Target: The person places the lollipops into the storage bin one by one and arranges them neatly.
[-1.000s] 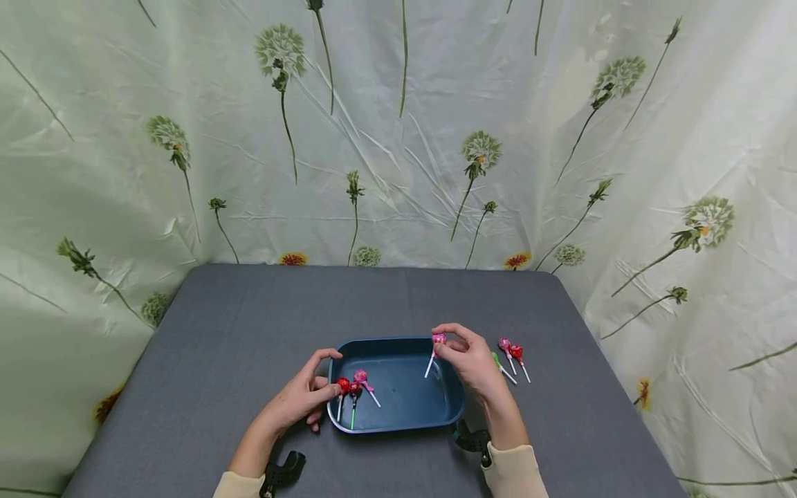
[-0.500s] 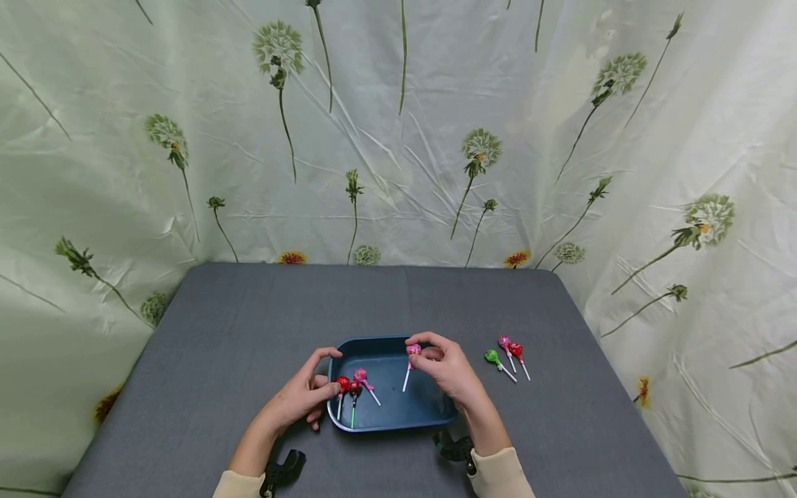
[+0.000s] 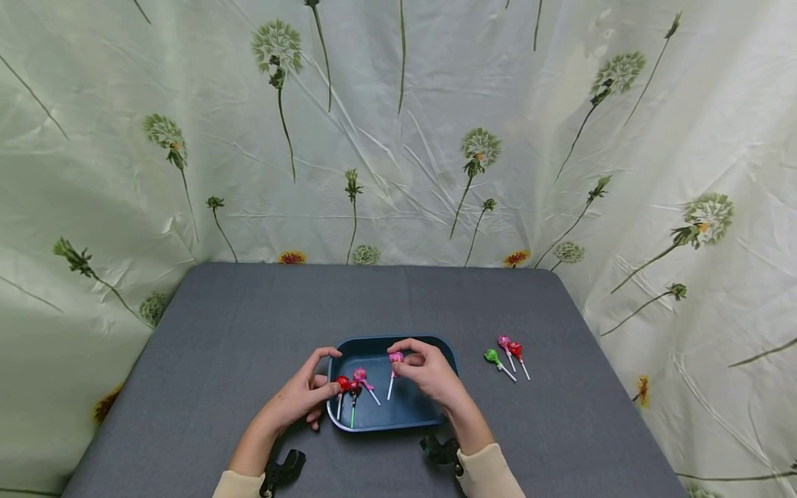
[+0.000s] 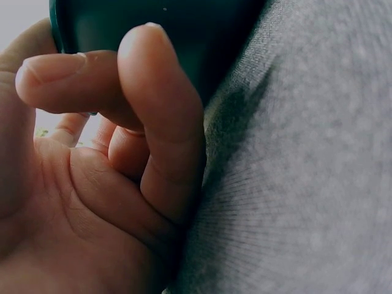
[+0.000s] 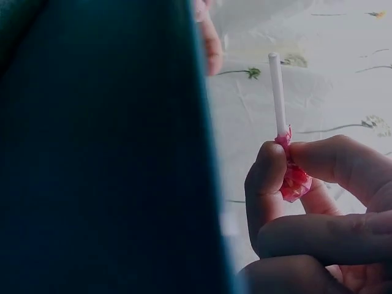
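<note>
**Lollipops and blue tray on grey table**

While the right hand point(image 3: 429, 373) pinches a pink lollipop point(image 3: 395, 358) by its wrapped head over the blue tray point(image 3: 436, 415), stick pointing down, the left hand point(image 3: 301, 394) grips the tray's left rim, fingers curled round it. Three lollipops point(image 3: 351, 384) lie inside at the left end. Three more lollipops point(image 3: 506, 351), one green and two reddish, lie on the grey table point(image 3: 249, 311) right of the tray.

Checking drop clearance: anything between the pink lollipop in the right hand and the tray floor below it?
Nothing visible. The right hand pinches the pink wrapped lollipop above bare floor of the dark blue plastic tray; three lollipops lie further left.
</note>
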A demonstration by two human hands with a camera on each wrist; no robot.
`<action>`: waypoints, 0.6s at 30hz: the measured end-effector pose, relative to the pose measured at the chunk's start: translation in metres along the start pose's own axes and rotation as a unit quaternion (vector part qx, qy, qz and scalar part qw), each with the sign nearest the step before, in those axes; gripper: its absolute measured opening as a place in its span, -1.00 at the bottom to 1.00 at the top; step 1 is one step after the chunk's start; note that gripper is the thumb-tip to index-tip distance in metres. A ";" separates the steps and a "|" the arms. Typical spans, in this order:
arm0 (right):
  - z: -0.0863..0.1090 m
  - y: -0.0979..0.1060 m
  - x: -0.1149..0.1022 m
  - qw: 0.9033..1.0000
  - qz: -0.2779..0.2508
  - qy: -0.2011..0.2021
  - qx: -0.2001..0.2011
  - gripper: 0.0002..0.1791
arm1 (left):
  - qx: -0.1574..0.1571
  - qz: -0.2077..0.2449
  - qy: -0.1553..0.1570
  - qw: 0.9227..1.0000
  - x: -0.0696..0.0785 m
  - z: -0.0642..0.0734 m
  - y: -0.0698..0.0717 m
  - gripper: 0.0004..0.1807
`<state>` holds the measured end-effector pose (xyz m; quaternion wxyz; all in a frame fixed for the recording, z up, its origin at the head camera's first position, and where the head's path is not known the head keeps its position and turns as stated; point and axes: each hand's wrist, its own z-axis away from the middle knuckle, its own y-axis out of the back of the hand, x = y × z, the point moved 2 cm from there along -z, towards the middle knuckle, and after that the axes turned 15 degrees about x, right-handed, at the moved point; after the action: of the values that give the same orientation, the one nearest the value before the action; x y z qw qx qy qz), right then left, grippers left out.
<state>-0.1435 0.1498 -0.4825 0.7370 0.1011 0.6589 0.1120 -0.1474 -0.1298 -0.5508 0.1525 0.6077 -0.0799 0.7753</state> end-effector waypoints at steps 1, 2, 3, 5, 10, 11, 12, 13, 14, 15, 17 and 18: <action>0.000 -0.001 0.001 1.000 0.004 -0.002 -0.002 -0.66 | 0.000 0.000 0.000 1.000 0.000 0.000 0.000 -0.28; 0.000 -0.002 0.001 1.000 0.006 -0.004 -0.004 -0.66 | 0.000 -0.001 0.000 1.000 0.000 0.000 0.000 -0.28; 0.000 -0.004 0.002 1.000 0.008 -0.006 -0.007 -0.66 | 0.000 -0.002 0.000 1.000 0.000 0.000 0.000 -0.28; 0.000 -0.006 0.004 1.000 0.012 -0.011 -0.013 -0.65 | 0.001 -0.004 0.000 1.000 0.000 0.000 0.000 -0.29; 0.001 -0.011 0.009 0.999 0.018 -0.019 -0.028 -0.65 | 0.004 -0.005 0.002 1.000 -0.001 0.000 0.000 -0.29; 0.001 -0.012 0.010 0.999 0.019 -0.022 -0.030 -0.65 | 0.004 -0.004 0.003 1.000 -0.001 0.000 0.000 -0.29; 0.001 -0.012 0.011 0.999 0.018 -0.023 -0.032 -0.65 | 0.004 -0.003 0.002 1.000 -0.001 0.000 -0.001 -0.29; 0.001 -0.013 0.011 0.999 0.017 -0.025 -0.032 -0.65 | 0.004 -0.003 0.003 1.000 -0.001 0.000 -0.001 -0.29; 0.001 -0.014 0.011 0.999 0.016 -0.026 -0.032 -0.65 | 0.004 -0.002 0.003 1.000 -0.001 0.000 -0.001 -0.30; 0.001 -0.014 0.011 0.999 0.014 -0.028 -0.032 -0.65 | 0.005 -0.003 0.002 1.000 -0.001 0.000 -0.001 -0.30; 0.001 -0.015 0.012 0.999 0.013 -0.028 -0.031 -0.65 | 0.005 -0.005 0.001 1.000 -0.001 -0.001 -0.001 -0.30; 0.001 -0.016 0.012 0.999 0.012 -0.028 -0.030 -0.66 | 0.005 -0.007 0.001 1.000 -0.001 -0.001 -0.001 -0.31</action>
<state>-0.1411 0.1386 -0.4983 0.7565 0.0903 0.6329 0.1380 -0.1475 -0.1290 -0.5523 0.1550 0.6086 -0.0713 0.7749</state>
